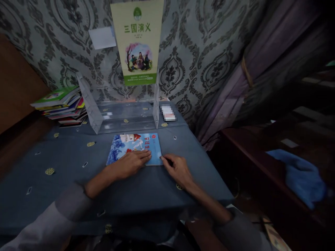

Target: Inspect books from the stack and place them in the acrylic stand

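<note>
A blue illustrated book [155,143] lies flat and turned sideways on the cloth-covered table, its cover facing up. My left hand [132,162] rests across its lower middle with the fingers stretched out, pressing on the cover and hiding part of the picture. At the book's near right corner, my right hand [179,169] has thumb and forefinger pinched at the edge, the other fingers curled in. Just behind the book stands a clear plastic rack [91,111] with upright side panels.
A pale yellow-green book [138,42] is upright above the rack, before the patterned wall. Several books are stacked [62,103] at the back left. A small blurred item [168,113] lies right of the rack. A blue cloth [300,174] lies on dark red furniture [251,160] at right.
</note>
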`<act>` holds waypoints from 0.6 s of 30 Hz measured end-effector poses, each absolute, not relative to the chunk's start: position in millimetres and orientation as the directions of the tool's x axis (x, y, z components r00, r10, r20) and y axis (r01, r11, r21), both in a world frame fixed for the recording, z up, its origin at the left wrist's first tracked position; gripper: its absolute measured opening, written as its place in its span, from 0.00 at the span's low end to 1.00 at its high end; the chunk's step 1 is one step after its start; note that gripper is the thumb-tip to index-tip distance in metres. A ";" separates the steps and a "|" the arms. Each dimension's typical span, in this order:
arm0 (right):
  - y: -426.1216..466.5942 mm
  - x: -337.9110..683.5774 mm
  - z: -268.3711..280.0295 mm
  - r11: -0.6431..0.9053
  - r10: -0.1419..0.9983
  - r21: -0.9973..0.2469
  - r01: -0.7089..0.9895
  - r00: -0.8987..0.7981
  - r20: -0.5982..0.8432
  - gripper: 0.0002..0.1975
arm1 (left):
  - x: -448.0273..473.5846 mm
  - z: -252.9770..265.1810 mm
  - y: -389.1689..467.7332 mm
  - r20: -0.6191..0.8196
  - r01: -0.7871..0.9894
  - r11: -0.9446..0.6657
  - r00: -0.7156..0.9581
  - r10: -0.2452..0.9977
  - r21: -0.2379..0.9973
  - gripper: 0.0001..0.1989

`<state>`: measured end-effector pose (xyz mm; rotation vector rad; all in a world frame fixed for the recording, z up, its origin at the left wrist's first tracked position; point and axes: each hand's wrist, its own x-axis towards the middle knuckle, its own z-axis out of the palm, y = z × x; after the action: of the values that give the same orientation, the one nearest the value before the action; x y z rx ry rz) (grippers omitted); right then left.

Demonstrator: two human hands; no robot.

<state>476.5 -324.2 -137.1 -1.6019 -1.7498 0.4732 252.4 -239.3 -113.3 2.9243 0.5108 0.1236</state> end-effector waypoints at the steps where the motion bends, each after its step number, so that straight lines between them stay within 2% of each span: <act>1: -325.4 476.4 -136.5 0.157 0.969 -0.695 0.702 0.026 0.245 0.18 | 252.7 -113.1 -235.8 0.056 0.305 -0.929 0.945 0.322 0.209 0.21; 5: -327.9 478.3 -135.3 0.129 0.971 -0.716 0.686 0.059 0.232 0.18 | 256.0 -121.9 -229.1 0.115 0.274 -0.929 0.944 0.309 0.249 0.21; 11: -318.1 494.6 -134.7 0.096 0.961 -0.665 0.741 0.106 0.257 0.18 | 282.4 -141.1 -223.8 0.180 0.345 -0.921 0.909 0.376 0.181 0.21; 18: -303.8 508.9 -137.2 0.077 0.955 -0.670 0.738 0.137 0.261 0.16 | 316.9 -152.3 -226.1 0.242 0.460 -0.876 0.842 0.482 0.146 0.19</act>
<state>508.9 -303.8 -137.2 -1.7070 -1.6473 0.3883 316.9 -226.1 -152.3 2.9358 0.7526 0.4181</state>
